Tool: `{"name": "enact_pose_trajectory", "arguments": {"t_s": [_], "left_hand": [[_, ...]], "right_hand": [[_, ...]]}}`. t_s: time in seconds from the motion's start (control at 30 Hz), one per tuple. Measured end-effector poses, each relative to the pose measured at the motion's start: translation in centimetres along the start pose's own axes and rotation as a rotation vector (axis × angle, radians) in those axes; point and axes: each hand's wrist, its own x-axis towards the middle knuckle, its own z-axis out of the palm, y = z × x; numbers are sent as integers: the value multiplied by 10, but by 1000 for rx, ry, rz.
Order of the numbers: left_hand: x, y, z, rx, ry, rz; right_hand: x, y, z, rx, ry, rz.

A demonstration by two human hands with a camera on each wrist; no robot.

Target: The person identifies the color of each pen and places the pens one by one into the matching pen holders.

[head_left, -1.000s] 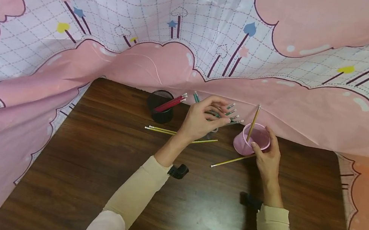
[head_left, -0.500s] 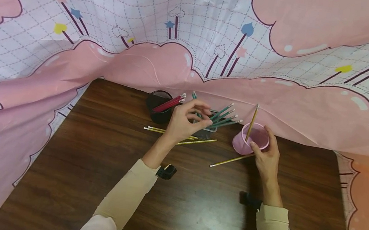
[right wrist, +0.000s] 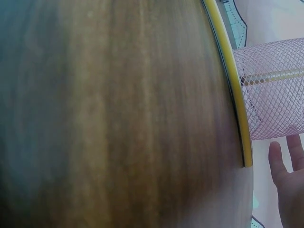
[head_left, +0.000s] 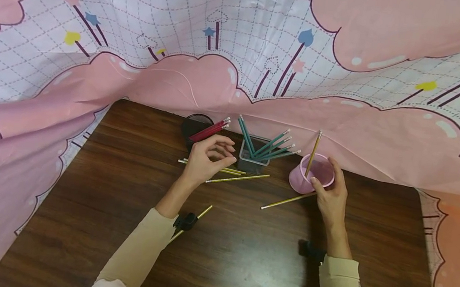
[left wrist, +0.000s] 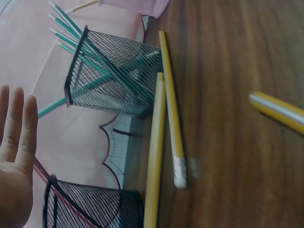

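In the head view my right hand (head_left: 332, 195) holds the pink mesh pencil cup (head_left: 299, 181) by its right side, thumb at the near rim. One yellow pencil (head_left: 313, 155) leans inside that cup. My left hand (head_left: 207, 160) is raised over the table with loosely bent fingers and nothing between them. It is nearest to the loose yellow pencils (head_left: 240, 178) and partly covers the round black mesh cup (head_left: 189, 129) with red pencils (head_left: 209, 130). Just right of its fingertips stands a square mesh holder (head_left: 254, 167) of green pencils (head_left: 274, 142).
Another yellow pencil (head_left: 285, 202) lies before the pink cup. A further yellow pencil (head_left: 205, 212) lies near the left wrist, partly hidden by the wrist camera (head_left: 188, 221). A patterned pink cloth (head_left: 375, 141) rises behind the wooden table (head_left: 251, 259).
My left hand has moved left, from in front of the green pencils to in front of the black cup, uncovering the square holder. The right hand stays on the pink cup.
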Motion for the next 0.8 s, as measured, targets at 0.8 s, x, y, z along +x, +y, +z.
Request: {"name": "enact_pose_trajectory", "arguments": {"t_s": [0.8], "left_hand": [[-29,-14,-34,75,71,-77]], "right_hand": [[0,0,-1,2,2,-1]]}}
